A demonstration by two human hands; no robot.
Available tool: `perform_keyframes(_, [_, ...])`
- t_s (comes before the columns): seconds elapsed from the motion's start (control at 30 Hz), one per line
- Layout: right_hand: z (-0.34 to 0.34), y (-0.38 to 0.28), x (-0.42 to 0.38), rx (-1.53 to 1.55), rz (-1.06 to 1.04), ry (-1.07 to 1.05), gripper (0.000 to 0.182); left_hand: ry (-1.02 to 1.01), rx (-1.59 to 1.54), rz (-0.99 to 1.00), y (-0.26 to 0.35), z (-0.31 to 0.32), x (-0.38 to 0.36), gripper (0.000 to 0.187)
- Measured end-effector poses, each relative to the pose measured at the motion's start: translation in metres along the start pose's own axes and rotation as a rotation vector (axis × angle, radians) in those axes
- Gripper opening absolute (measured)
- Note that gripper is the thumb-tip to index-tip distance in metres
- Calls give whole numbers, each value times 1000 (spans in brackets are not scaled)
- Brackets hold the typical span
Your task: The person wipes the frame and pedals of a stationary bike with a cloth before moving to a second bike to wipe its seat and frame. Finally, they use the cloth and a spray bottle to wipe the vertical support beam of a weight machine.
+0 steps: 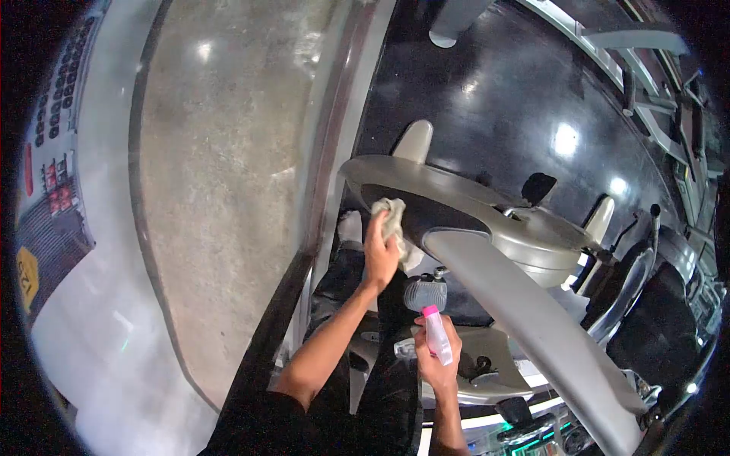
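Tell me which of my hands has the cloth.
Your left hand holds the pale cloth; your right hand holds the pink-tipped bottle instead.

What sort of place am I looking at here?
Probably a gym: a large exercise machine with a ridged pedal stands in front of the person, and metal frames that look like more equipment stand along the dark, glossy floor.

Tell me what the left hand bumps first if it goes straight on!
Probably the grey curved machine part, just past the cloth in the left hand; depth is hard to judge.
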State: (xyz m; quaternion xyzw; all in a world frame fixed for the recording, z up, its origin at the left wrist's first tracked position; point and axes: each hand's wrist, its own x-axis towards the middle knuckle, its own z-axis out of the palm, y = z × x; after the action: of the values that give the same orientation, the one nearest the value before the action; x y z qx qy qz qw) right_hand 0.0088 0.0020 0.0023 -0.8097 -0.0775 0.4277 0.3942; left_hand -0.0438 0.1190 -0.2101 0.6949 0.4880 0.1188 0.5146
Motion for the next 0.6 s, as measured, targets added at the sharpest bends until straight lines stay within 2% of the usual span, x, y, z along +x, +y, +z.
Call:
perform_keyframes(0.07, [-2,5,-2,7,-16,19,32,122,-8,-96,-3,2,18,42])
perform_keyframes(0.1, [-2,9,-4,5,-35,30,32,96,-36,-202,2,-1,29,41])
perform_keyframes(0.13, [-4,10,-5,1,-54,42,33,34,12,-226,6,-4,35,42])
perform_keyframes(0.2, [-6,8,-8,22,-48,40,33,-127,41,-63,17,-9,41,41])
perform_keyframes(0.23, [-6,7,-8,34,-47,39,33,-249,84,-59,36,-12,39,39])
perform_keyframes(0.27, [-7,8,-9,46,-36,25,34,-293,21,160,47,-9,41,35])
perform_keyframes(0.33, [-6,11,-11,73,-14,-7,35,-505,-34,239,90,-8,40,34])
perform_keyframes(0.4, [-5,12,-11,75,-25,-4,36,-764,230,293,127,-1,45,39])
perform_keyframes(0.43, [-5,12,-11,75,-29,-2,37,-644,194,501,129,11,46,37])
perform_keyframes(0.53, [-5,2,-6,83,-75,70,23,-672,274,494,130,37,61,36])
perform_keyframes(0.6, [-8,-2,-5,100,-51,76,24,-666,332,419,114,49,74,35])
